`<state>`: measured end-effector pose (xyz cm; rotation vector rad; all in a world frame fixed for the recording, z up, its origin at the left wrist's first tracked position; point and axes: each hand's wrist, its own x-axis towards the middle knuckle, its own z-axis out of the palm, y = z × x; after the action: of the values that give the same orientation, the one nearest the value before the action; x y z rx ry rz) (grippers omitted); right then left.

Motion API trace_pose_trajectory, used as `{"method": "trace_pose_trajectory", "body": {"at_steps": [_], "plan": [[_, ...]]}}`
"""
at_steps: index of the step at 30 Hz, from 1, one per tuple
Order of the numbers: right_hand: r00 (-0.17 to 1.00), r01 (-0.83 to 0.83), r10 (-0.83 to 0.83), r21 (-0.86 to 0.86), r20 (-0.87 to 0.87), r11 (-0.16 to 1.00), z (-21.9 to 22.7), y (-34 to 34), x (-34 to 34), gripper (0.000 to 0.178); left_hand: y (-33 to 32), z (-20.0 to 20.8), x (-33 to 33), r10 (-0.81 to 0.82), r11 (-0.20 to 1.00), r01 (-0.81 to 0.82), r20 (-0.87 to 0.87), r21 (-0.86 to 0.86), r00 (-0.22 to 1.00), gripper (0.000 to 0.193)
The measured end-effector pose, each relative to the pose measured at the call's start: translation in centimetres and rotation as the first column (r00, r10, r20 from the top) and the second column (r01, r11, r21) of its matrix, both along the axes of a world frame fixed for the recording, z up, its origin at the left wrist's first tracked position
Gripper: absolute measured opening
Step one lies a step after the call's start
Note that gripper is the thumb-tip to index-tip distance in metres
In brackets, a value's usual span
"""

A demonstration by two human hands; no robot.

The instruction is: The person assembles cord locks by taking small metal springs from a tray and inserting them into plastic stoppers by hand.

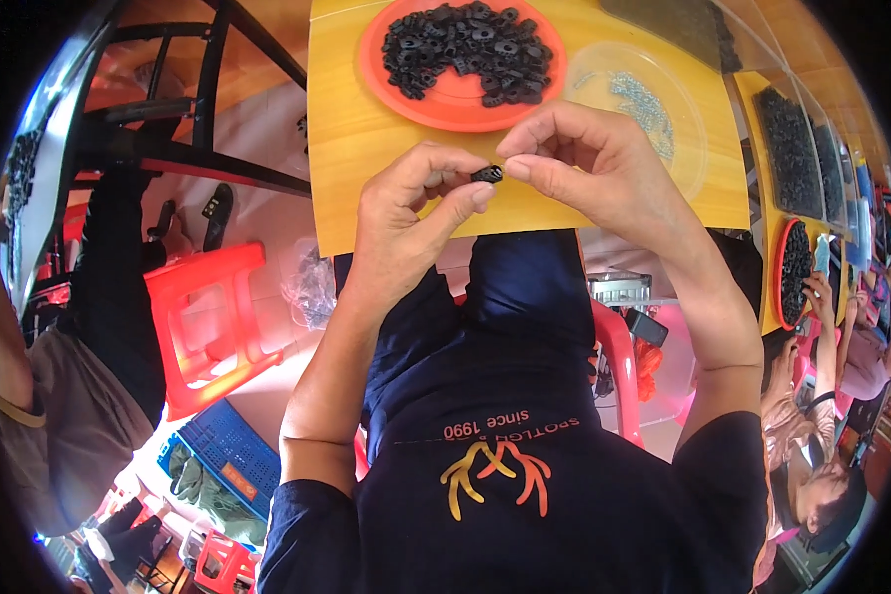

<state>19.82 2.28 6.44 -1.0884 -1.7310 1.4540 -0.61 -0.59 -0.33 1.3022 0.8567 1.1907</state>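
Note:
My left hand (401, 218) pinches a small black plastic part (486, 174) between thumb and forefinger, just above the near half of the yellow tabletop (342, 188). Close against the part's right end is my right hand (614, 173), thumb and forefinger brought together; anything tiny between their tips is too small to make out. Beyond both hands lies an orange-red plate (457, 91) heaped with similar black parts (465, 49). To its right, partly behind my right hand, a clear round dish (688, 148) holds many small silvery pieces (642, 104).
A dark tray (663, 30) lies at the table's far right. On the left are a black metal frame (203, 99), a red stool (208, 327) and a blue crate (223, 460). Other people sit on both sides; one at right reaches toward a red plate of black parts (794, 272).

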Motion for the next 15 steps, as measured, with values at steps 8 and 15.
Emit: {"method": "trace_pose_trajectory", "body": {"at_steps": [8, 15], "plan": [[0.995, -0.017, -0.007, 0.237, 0.099, 0.971, -0.8, -1.0, -1.8, 0.011, -0.7, 0.3, -0.3, 0.029, 0.994, -0.015, 0.138, -0.104, 0.99, 0.016], [0.965, 0.038, -0.225, 0.782, 0.132, 0.623, -3.7, -1.5, -5.0, 0.034, 0.2, -0.6, -1.9, 0.202, 0.971, -0.167, 0.212, -0.174, 0.956, 0.016]]}}
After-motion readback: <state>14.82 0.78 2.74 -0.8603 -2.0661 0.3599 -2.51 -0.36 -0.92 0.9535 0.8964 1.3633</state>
